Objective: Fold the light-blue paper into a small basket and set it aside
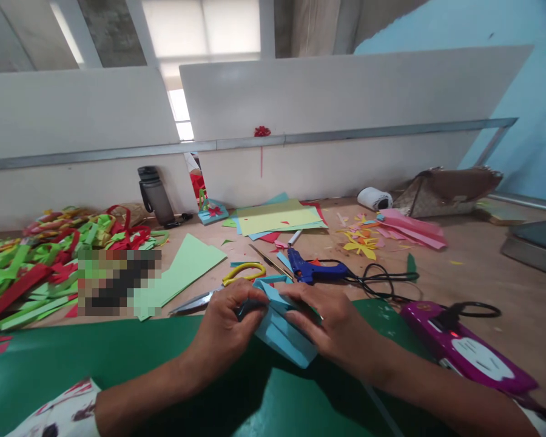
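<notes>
Both hands hold a folded light blue paper piece (282,331) over a dark green cutting mat (118,364). My left hand (225,331) grips its left end, fingers curled around a dark part. My right hand (334,328) presses on the paper's right side with fingers spread over it. Just beyond the hands lie yellow-handled scissors (222,285) and a blue glue gun (312,270) with a black cord.
A heap of green and red paper strips (40,261) fills the left. Green sheet (182,270), stacked coloured sheets (277,218), a dark bottle (157,194), pink papers (412,229), a tape roll (374,198), a brown bag (450,189) and a purple device (468,349) surround the mat.
</notes>
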Demonstrator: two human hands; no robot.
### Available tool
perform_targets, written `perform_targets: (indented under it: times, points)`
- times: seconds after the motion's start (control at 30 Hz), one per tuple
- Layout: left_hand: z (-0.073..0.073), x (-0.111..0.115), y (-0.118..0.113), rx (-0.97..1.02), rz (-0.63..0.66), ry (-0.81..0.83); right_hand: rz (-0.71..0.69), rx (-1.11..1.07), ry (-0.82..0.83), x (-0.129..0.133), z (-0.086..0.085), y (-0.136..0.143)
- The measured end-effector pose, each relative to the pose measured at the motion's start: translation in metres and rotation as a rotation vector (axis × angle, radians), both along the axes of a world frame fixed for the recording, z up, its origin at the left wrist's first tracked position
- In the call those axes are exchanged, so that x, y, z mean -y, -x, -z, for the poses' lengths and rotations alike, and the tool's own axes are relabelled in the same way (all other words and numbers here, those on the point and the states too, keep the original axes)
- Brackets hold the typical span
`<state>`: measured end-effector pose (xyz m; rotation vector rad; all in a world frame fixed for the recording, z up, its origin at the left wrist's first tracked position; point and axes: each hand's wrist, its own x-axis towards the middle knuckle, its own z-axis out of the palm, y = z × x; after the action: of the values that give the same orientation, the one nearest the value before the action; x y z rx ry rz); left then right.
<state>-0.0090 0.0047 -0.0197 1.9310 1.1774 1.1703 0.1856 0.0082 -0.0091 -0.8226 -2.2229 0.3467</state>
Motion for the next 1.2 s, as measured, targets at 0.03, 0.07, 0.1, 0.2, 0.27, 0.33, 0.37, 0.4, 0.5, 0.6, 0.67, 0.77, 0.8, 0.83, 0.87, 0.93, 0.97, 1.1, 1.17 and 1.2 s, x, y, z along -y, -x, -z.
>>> perform_targets:
  times: [0.03,0.07,0.1,0.2,0.27,0.33,0.37,0.4,0.5,0.6,0.67,0.77,0.8,0.83,0.87,0.93,0.97,1.1,1.17,1.2]
  points:
    - [0.0001,0.0003,-0.0001,-0.005,-0.002,0.001,-0.006,0.018,-0.029,-0.0004,0.0018,-0.0002]
    - [0.0002,0.0006,-0.0002,-0.011,-0.002,0.004,-0.01,0.036,-0.052,-0.0007,0.0035,-0.0004]
    - [0.0003,0.0009,-0.0004,-0.017,-0.003,0.009,-0.014,0.055,-0.066,-0.001,0.0049,-0.0005]
    - [0.0008,0.0014,-0.0008,-0.026,0.001,0.032,-0.009,0.087,-0.078,-0.0016,0.008,-0.0006]
    - [0.0014,0.001,-0.0009,-0.027,0.008,0.049,-0.005,0.093,-0.076,-0.0016,0.0092,-0.0002]
    - [0.0018,0.0004,-0.001,-0.026,0.014,0.072,-0.004,0.095,-0.072,-0.0015,0.0098,0.0004]
    - [0.0019,0.0001,-0.0011,-0.025,0.015,0.086,-0.006,0.095,-0.07,-0.0014,0.0099,0.0006]
    - [0.0019,-0.0001,-0.0013,-0.024,0.015,0.1,-0.005,0.096,-0.065,-0.0013,0.0098,0.0008]
    - [0.001,-0.0003,-0.0019,-0.018,0.015,0.127,-0.008,0.104,-0.047,-0.0011,0.0093,0.0009]
    - [-0.0002,0.0001,-0.0023,-0.019,0.015,0.129,-0.009,0.112,-0.03,-0.0013,0.0088,0.0007]
    - [-0.0009,0.0007,-0.0025,-0.025,0.01,0.13,-0.013,0.107,-0.032,-0.0015,0.0088,0.0007]
    - [-0.0016,0.0015,-0.003,-0.025,0.003,0.129,-0.024,0.097,-0.055,-0.0012,0.0089,0.0011]
    - [-0.0018,0.0016,-0.0032,-0.025,-0.001,0.124,-0.023,0.098,-0.062,-0.0009,0.0089,0.0013]
    - [-0.0018,0.0017,-0.0034,-0.025,-0.004,0.12,-0.022,0.098,-0.067,-0.0006,0.0089,0.0014]
    - [-0.0018,0.0016,-0.0035,-0.025,-0.007,0.119,-0.02,0.097,-0.071,-0.0003,0.0089,0.0016]
    - [-0.0012,0.0011,-0.0033,-0.029,-0.009,0.12,-0.011,0.098,-0.07,0.0002,0.0088,0.0019]
    - [-0.0007,0.0007,-0.003,-0.03,-0.006,0.122,-0.009,0.099,-0.07,0.0003,0.0088,0.002]
    - [0.0016,-0.0005,-0.002,-0.04,0.016,0.112,-0.005,0.122,-0.069,0.0002,0.009,0.0024]
    - [0.002,-0.0004,-0.0023,-0.044,0.03,0.115,0.006,0.136,-0.055,0.0001,0.009,0.0024]
    - [0.002,-0.0001,-0.0026,-0.047,0.039,0.121,0.013,0.141,-0.044,0.0001,0.0089,0.0023]
